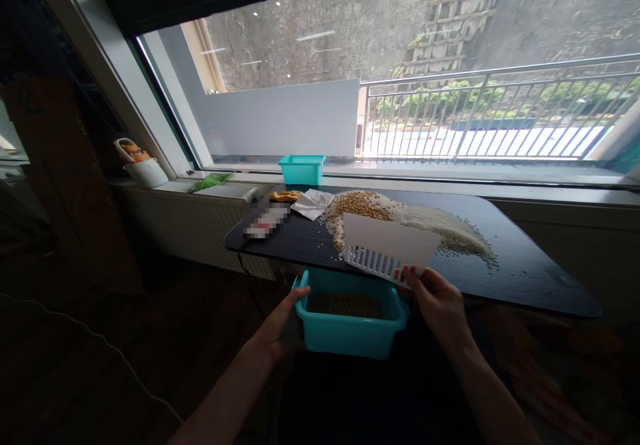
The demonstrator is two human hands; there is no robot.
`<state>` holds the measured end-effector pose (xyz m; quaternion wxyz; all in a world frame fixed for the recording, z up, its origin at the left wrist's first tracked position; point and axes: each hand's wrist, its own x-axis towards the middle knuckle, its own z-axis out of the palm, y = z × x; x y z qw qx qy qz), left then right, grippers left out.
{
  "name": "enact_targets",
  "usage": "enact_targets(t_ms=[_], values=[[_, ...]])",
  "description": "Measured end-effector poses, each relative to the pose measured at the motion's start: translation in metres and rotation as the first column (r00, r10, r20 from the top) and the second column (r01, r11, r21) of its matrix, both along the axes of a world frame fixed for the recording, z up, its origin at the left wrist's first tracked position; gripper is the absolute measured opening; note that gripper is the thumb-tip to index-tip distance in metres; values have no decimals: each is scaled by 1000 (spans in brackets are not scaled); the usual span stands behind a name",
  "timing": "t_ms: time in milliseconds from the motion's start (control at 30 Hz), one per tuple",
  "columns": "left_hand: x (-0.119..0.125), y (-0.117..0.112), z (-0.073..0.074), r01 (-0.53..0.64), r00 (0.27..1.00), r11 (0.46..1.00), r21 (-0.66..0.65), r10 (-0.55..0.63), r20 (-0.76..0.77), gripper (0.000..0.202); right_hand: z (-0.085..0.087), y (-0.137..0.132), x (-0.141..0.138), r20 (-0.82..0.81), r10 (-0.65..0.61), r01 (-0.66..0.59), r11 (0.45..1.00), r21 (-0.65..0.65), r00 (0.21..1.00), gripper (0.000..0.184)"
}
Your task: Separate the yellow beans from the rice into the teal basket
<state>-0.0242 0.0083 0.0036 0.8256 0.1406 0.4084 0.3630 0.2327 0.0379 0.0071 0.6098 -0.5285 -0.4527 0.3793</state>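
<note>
My left hand (287, 315) grips the left rim of a turquoise plastic bin (350, 335), its thumb over the edge. Inside the bin lies a layer of small brownish grains (345, 305). The bin is just below the table's front edge. Pinched in my right hand (440, 301) is a flat white plastic sheet (387, 238) with a row of slots along its lower edge. It slants above the table edge and the bin's back right side. Behind the sheet, golden kernels (363, 203) and white rice-like grains (430, 218) spread in a pile on the dark table.
The dark table (520, 258) stands under a window. A second turquoise bin (302, 170) sits at its back edge, near white paper (313, 203), an orange-yellow item (286, 196) and a blurred-out object (267, 221). A radiator (200, 221) and white pot (149, 173) are to the left.
</note>
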Motion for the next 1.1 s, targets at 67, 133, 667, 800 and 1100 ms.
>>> enact_targets(t_ms=[67,133,667,800,1100], values=[[2,0,0,18,1000,1000,-4,-18,18,61,0,-1,6,23,-80,80,997,16,997,31],[3,0,0,21,999,1000,-1,-21,30,61,2,-1,9,32,-117,116,993,27,993,32],[4,1,1,41,999,999,-1,-41,8,61,8,23,-1,5,-19,19,1000,23,1000,33],[3,1,0,37,999,999,0,-37,15,61,10,21,-5,-31,34,-35,999,-6,999,32],[1,1,-2,32,999,1000,-2,-32,4,62,9,16,-1,-105,2,-5,1000,-31,994,31]])
